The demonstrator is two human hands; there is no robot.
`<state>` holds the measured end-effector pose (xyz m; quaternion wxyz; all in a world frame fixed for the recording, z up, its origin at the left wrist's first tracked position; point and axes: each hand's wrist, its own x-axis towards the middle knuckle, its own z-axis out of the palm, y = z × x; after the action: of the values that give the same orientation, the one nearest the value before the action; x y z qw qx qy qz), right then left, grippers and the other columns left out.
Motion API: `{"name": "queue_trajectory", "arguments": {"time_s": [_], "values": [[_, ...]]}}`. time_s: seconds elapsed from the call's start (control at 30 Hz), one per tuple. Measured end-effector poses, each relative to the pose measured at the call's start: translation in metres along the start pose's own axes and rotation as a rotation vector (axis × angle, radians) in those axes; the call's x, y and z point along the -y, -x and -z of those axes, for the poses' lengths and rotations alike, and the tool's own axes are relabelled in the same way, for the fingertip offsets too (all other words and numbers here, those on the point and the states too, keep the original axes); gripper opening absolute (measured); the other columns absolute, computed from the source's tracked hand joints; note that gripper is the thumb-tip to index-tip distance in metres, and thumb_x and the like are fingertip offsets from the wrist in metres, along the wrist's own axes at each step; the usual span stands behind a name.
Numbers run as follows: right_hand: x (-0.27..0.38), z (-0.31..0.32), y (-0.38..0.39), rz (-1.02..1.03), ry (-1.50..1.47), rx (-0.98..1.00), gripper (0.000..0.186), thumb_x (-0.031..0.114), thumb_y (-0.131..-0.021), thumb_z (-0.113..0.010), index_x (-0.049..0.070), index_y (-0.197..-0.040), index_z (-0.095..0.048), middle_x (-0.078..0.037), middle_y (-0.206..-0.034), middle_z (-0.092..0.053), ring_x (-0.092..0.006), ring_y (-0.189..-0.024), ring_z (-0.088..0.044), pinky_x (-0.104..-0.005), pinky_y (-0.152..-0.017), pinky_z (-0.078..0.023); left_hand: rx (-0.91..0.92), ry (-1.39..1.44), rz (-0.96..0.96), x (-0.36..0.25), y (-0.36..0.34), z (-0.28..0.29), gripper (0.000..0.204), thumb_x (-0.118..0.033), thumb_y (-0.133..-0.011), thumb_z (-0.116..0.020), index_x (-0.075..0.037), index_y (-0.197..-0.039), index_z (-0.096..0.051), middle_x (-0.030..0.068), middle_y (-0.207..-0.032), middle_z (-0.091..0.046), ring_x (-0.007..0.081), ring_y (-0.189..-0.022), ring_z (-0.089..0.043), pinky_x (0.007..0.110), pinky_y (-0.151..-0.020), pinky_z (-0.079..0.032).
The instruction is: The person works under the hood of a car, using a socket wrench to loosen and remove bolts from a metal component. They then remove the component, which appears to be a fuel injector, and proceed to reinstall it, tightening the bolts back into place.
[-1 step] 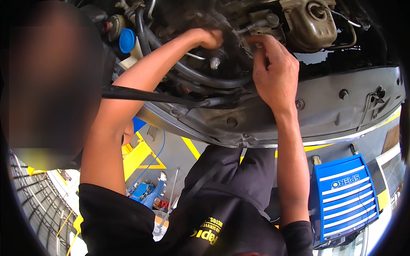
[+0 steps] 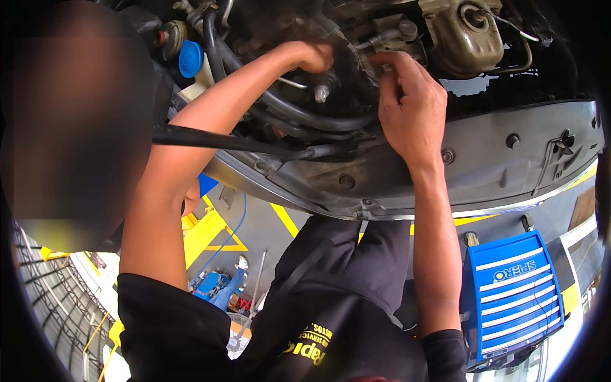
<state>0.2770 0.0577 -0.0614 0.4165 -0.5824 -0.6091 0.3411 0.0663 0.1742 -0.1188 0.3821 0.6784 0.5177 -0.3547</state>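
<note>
My left hand [image 2: 314, 58] reaches down into a car's engine bay, its wrist bent and its fingertips hidden among dark parts. Just below it is a small pale-tipped fitting [image 2: 321, 93], and a thick black hose [image 2: 299, 116] curves underneath. To the right, my right hand [image 2: 414, 105] is bent over the front of the engine with thumb and forefinger curled inward. Its fingertips meet dark, dirty parts beside a metal pipe fitting [image 2: 407, 29]; whatever they grip is too dark to make out.
A black rod [image 2: 223, 141] crosses under my left forearm. The car's grey front panel [image 2: 394, 178] lies between me and the engine. A blue cap [image 2: 189, 59] and a metal cover [image 2: 468, 41] flank my hands. Another person's blurred head [image 2: 76, 127] is close at left; a blue tool cabinet [image 2: 515, 293] stands at lower right.
</note>
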Motion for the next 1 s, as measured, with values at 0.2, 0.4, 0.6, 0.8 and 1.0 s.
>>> {"name": "queue_trajectory", "arguments": {"time_s": [0.2,0.4,0.6,0.8,1.0], "values": [[0.001,0.001,-0.002,-0.002,0.007,0.011,0.023,-0.001,-0.089,-0.063,0.008,-0.108,-0.072,-0.012,-0.093,-0.074,-0.0308,-0.076,-0.071,-0.0387,-0.069,-0.055,-0.041,-0.031,-0.026,-0.012,0.015,0.001,0.037,-0.020,-0.100,-0.056,0.002,-0.126,-0.070,0.0261,-0.129,-0.069,0.0388,-0.122,-0.066,0.045,-0.100,-0.052],[0.006,-0.002,-0.002,0.010,0.024,0.038,0.020,-0.001,-0.090,-0.063,0.007,-0.106,-0.073,-0.014,-0.089,-0.073,-0.0315,-0.072,-0.070,-0.0389,-0.068,-0.054,-0.076,-0.208,-0.085,-0.010,0.021,-0.005,0.034,-0.021,-0.099,-0.056,0.002,-0.120,-0.071,0.0269,-0.127,-0.069,0.0389,-0.119,-0.067,0.044,-0.099,-0.053],[0.002,0.001,-0.002,0.006,0.058,0.043,0.017,0.002,-0.093,-0.063,0.007,-0.105,-0.074,-0.016,-0.081,-0.070,-0.0304,-0.066,-0.066,-0.0388,-0.065,-0.052,-0.510,0.105,-0.449,0.018,0.089,-0.017,0.035,-0.023,-0.111,-0.046,0.001,-0.131,-0.061,0.0187,-0.118,-0.073,0.0392,-0.113,-0.067,0.045,-0.099,-0.051],[0.010,0.000,0.000,-0.034,0.082,0.140,0.018,0.009,-0.095,-0.064,0.008,-0.109,-0.075,-0.017,-0.079,-0.070,-0.0292,-0.063,-0.065,-0.0388,-0.065,-0.052,-0.861,0.764,-0.372,0.008,0.198,-0.075,0.033,-0.018,-0.114,-0.046,0.001,-0.136,-0.063,0.0130,-0.122,-0.075,0.0234,-0.119,-0.069,0.034,-0.104,-0.050],[0.038,-0.026,-0.003,-0.411,-0.048,0.523,0.038,0.028,-0.102,-0.061,-0.004,-0.120,-0.072,-0.024,-0.092,-0.076,-0.0327,-0.092,-0.078,-0.0381,-0.081,-0.059,-1.323,0.720,-0.304,-0.001,0.206,-0.121,0.024,-0.007,-0.108,-0.057,0.000,-0.126,-0.071,0.0124,-0.101,-0.078,0.0178,-0.089,-0.077,0.030,-0.081,-0.059]]}}
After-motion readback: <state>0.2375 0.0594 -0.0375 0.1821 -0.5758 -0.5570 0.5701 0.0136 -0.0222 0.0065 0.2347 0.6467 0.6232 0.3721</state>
